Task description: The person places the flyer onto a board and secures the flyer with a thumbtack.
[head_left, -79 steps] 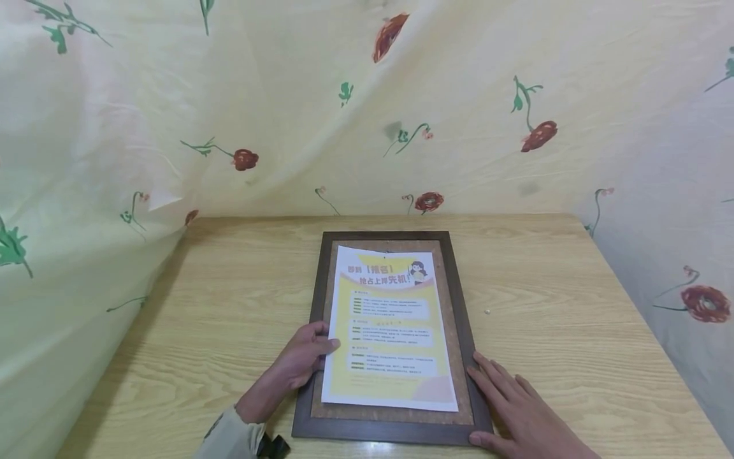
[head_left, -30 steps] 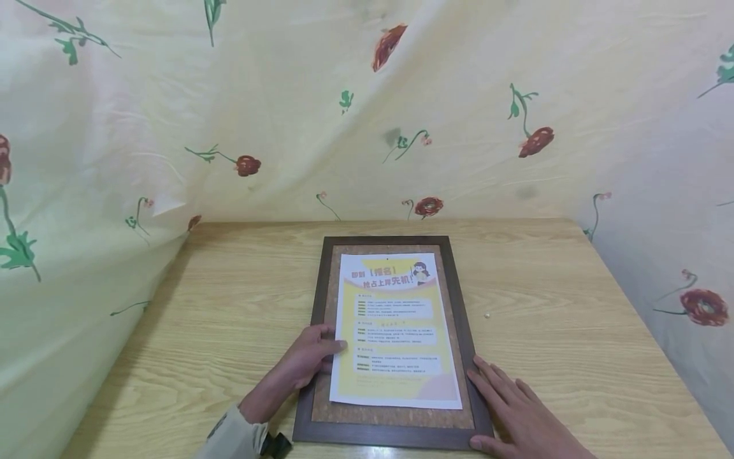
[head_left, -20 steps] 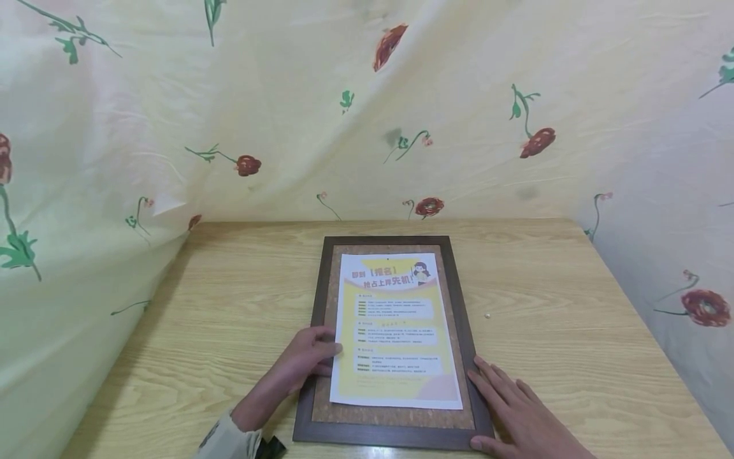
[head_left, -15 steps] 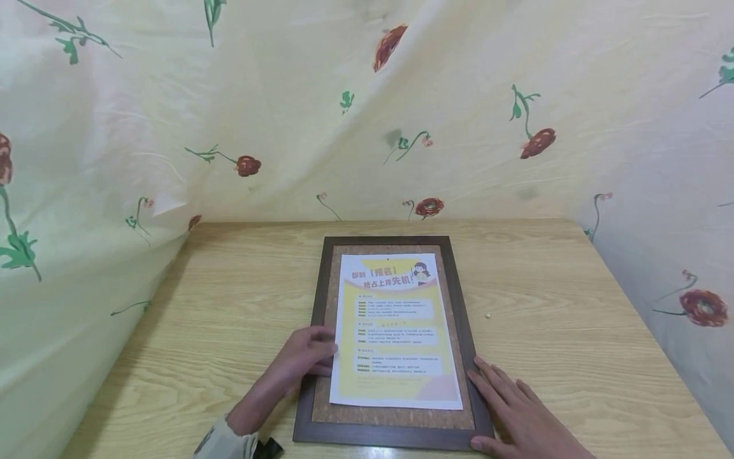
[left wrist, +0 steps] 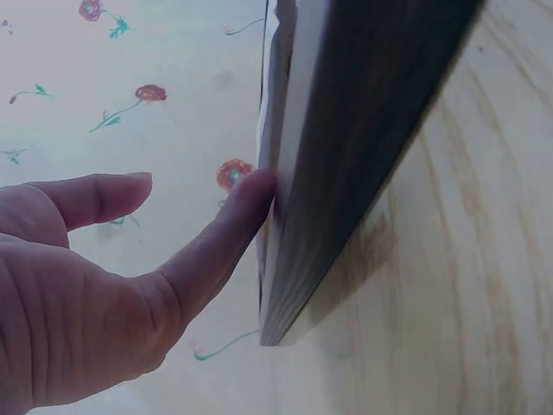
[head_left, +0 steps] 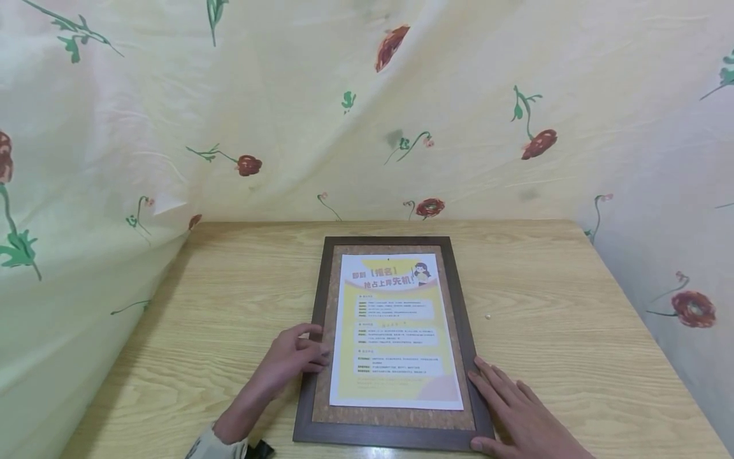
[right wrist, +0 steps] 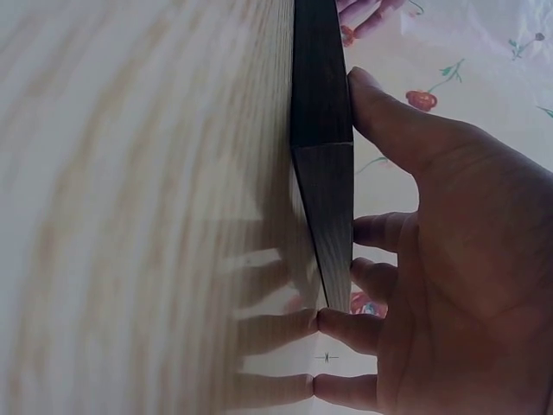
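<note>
Nearest, toward 8 o'clock of the dark frame (head_left: pixel 384 435), show a pale sleeve (head_left: pixel 215 446) and a black, blocky thing (head_left: pixel 260 450) (too cut off to name). At 4 o'clock the right hand (head_left: pixel 518 408) rests against the frame, grip spread, thumb on its near corner. At 9 o'clock the left hand (head_left: pixel 292 357), grip loosely spread, a fingertip touching the frame, hides part of that side. Between them the printed sheet (head_left: pixel 395 331) lies on the cork (head_left: pixel 392 415), a dark dot (head_left: pixel 388 259) at its 12. Toward 3 o'clock a small pale bit (head_left: pixel 488 317) sits on the surface (head_left: pixel 573 331). Beyond, flowered cloth (head_left: pixel 298 95) closes off 9, 12 and 3.
</note>
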`<action>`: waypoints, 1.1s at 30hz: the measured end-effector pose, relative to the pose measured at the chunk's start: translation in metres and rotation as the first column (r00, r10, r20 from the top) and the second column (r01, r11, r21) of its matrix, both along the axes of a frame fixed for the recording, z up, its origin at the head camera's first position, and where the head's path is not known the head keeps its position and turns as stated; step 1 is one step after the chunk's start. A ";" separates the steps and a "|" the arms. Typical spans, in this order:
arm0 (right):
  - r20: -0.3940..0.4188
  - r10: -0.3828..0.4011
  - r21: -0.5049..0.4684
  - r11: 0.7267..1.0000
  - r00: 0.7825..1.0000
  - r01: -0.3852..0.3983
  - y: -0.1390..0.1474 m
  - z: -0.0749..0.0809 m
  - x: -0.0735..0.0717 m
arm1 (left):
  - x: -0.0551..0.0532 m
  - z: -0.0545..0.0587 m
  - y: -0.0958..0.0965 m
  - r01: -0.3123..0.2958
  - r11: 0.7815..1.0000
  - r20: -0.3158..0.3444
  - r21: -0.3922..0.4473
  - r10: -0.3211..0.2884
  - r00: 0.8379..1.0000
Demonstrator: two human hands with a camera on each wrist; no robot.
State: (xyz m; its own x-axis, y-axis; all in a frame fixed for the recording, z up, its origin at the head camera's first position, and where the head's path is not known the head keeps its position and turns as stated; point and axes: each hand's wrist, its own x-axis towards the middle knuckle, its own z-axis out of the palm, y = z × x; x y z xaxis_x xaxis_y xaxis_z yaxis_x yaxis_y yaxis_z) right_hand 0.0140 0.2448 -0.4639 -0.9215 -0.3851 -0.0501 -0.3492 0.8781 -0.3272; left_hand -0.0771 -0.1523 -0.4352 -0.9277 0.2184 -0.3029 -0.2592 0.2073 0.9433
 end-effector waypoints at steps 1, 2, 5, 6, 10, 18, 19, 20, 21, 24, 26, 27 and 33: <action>0.000 0.000 -0.001 1.000 1.000 0.000 0.000 0.000 0.000 | 0.001 0.001 -0.001 -0.007 1.000 -0.007 -0.015 0.007 1.000; -0.001 0.000 -0.002 1.000 1.000 0.000 0.000 -0.001 0.000 | 0.001 0.001 -0.001 -0.017 0.999 -0.016 -0.038 0.016 1.000; -0.006 0.003 -0.005 1.000 1.000 -0.003 0.000 -0.002 0.000 | 0.005 0.004 -0.003 -0.055 0.992 -0.053 -0.111 0.049 0.997; -0.009 0.004 -0.004 1.000 1.000 -0.004 0.000 -0.002 0.000 | 0.006 0.005 -0.004 -0.068 0.988 -0.070 -0.139 0.058 0.996; -0.018 0.008 -0.003 1.000 1.000 -0.008 0.000 -0.002 0.001 | 0.013 0.008 -0.007 -0.099 0.970 -0.155 -0.221 0.065 0.986; -0.033 0.015 0.001 1.000 0.999 -0.015 0.001 -0.003 0.000 | 0.024 0.007 -0.010 -0.126 0.946 -0.301 -0.297 0.032 0.953; -0.032 0.015 0.000 1.000 0.999 -0.015 0.001 -0.003 0.000 | 0.024 0.007 -0.010 -0.128 0.944 -0.310 -0.306 0.029 0.950; -0.032 0.015 0.001 1.000 0.999 -0.015 0.001 -0.004 0.000 | 0.025 0.007 -0.010 -0.129 0.941 -0.315 -0.313 0.025 0.949; -0.033 0.015 0.001 1.000 0.999 -0.014 0.001 -0.004 0.000 | 0.025 0.006 -0.010 -0.130 0.938 -0.313 -0.320 0.025 0.949; -0.035 0.013 -0.002 1.000 0.999 -0.013 0.001 -0.005 0.000 | 0.026 0.004 -0.009 -0.125 0.929 -0.310 -0.350 0.011 0.951; -0.032 0.012 -0.005 1.000 0.999 -0.012 0.001 -0.005 0.000 | 0.028 0.003 -0.009 -0.120 0.923 -0.306 -0.367 0.001 0.952; -0.031 0.011 -0.006 1.000 0.999 -0.011 0.001 -0.005 -0.001 | 0.028 0.002 -0.009 -0.116 0.919 -0.305 -0.378 -0.006 0.952; -0.020 0.006 -0.003 1.000 1.000 -0.006 0.001 -0.006 -0.002 | 0.031 -0.004 -0.006 -0.093 0.879 -0.291 -0.468 -0.054 0.955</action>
State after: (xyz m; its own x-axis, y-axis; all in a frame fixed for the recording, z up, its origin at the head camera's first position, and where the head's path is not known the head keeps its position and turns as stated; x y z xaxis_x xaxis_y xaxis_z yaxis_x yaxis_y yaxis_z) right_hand 0.0122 0.2462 -0.4702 -0.9200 -0.3907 -0.0304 -0.3609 0.8751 -0.3223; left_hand -0.0461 -0.1579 -0.4388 -0.9915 0.0981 -0.0852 -0.0022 0.6432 0.7657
